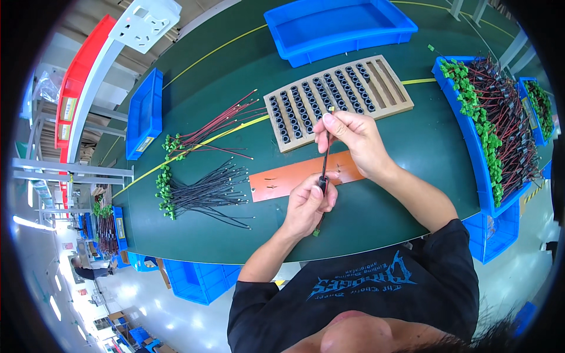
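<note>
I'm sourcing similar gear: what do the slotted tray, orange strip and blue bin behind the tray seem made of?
Slotted tray: probably wood or fibreboard, matte, given its tan colour and cut slots.
Orange strip: perhaps plastic or leather; its flat, smooth, faintly shiny surface leaves that open.
Blue bin: likely moulded plastic, semi-gloss, from its even colour and formed rim.
</note>
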A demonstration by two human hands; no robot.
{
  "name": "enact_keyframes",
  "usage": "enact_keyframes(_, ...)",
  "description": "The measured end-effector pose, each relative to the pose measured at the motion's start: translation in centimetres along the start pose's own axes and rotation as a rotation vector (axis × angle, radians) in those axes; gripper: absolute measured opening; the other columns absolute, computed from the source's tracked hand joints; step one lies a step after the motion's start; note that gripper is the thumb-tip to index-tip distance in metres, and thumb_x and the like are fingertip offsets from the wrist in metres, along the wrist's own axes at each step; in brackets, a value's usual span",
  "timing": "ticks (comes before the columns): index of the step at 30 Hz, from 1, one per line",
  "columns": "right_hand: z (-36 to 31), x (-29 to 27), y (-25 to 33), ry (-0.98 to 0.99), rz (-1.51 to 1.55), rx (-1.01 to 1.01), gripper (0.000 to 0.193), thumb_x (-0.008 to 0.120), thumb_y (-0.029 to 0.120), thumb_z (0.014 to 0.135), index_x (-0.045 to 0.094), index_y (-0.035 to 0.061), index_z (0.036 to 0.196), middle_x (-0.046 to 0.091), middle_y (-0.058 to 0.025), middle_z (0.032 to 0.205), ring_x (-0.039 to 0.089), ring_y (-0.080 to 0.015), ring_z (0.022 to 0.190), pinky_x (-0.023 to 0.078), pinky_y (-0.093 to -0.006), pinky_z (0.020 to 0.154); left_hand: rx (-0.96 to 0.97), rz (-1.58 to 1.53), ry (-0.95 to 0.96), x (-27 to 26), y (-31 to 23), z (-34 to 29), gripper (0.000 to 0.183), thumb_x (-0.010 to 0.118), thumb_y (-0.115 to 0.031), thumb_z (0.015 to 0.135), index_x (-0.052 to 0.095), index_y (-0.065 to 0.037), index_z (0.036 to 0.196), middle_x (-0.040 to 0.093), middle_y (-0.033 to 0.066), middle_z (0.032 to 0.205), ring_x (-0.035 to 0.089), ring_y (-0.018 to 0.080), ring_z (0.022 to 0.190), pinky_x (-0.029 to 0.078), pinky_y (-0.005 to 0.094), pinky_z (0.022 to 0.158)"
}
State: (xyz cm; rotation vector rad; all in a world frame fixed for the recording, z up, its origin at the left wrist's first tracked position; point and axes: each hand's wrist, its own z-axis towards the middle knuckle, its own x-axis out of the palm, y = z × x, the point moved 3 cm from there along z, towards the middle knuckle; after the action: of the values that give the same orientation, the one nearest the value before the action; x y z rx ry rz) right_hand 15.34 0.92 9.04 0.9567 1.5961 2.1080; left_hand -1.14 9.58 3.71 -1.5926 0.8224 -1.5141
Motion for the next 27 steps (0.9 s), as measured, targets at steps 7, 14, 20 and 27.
enact_keyframes(7, 0.1, -0.1, -0.4, 0.044, -0.162, 0.03, 0.033, 0.056, 0.027, 0.11, 0.075, 0.0003, 0.107, 0.074, -0.0039, 0.086, 0.064, -0.0099, 0.084, 0.051, -0.0281, 0.077, -0.057, 0.068, -0.021, -0.4, 1.2, 0.0, 0.046, 0.04, -0.035, 0.115, 0.049, -0.002, 0.146, 0.06, 0.0072, 0.087, 0.035, 0.0059, 0.063, 0.032, 0.0225, 0.058)
enact_keyframes(14, 0.0, -0.5, -1.0, 0.073, -0.139, 0.002, 0.033, 0.056, 0.026, 0.109, 0.075, -0.0003, 0.103, 0.073, -0.0044, 0.081, 0.066, -0.0115, 0.085, 0.051, -0.0302, 0.08, -0.062, 0.202, -0.022, -0.8, 1.5, 0.0, 0.045, 0.036, -0.04, 0.115, 0.051, -0.001, 0.133, 0.061, 0.0087, 0.085, 0.035, 0.0063, 0.061, 0.032, 0.0229, 0.057)
enact_keyframes(20, 0.4, -1.0, -0.7, 0.031, -0.176, 0.101, 0.032, 0.057, 0.026, 0.109, 0.076, 0.0005, 0.104, 0.073, -0.0038, 0.082, 0.063, -0.0102, 0.081, 0.051, -0.0299, 0.078, -0.036, 0.107, -0.008, -0.9, 1.9, 0.2, 0.048, 0.036, -0.043, 0.114, 0.051, 0.0, 0.13, 0.062, 0.0093, 0.085, 0.036, 0.007, 0.061, 0.032, 0.0232, 0.057)
enact_keyframes(27, -0.4, -1.0, -1.7, 0.214, -0.543, -0.112, 0.031, 0.062, 0.027, 0.105, 0.074, 0.0001, 0.098, 0.064, -0.0093, 0.089, 0.06, -0.0165, 0.084, 0.049, -0.0347, 0.077, -0.015, 0.047, -0.06, -1.4, 2.5, 0.1, 0.053, 0.037, -0.047, 0.113, 0.051, 0.001, 0.131, 0.069, 0.0164, 0.098, 0.043, 0.0091, 0.062, 0.039, 0.0245, 0.059)
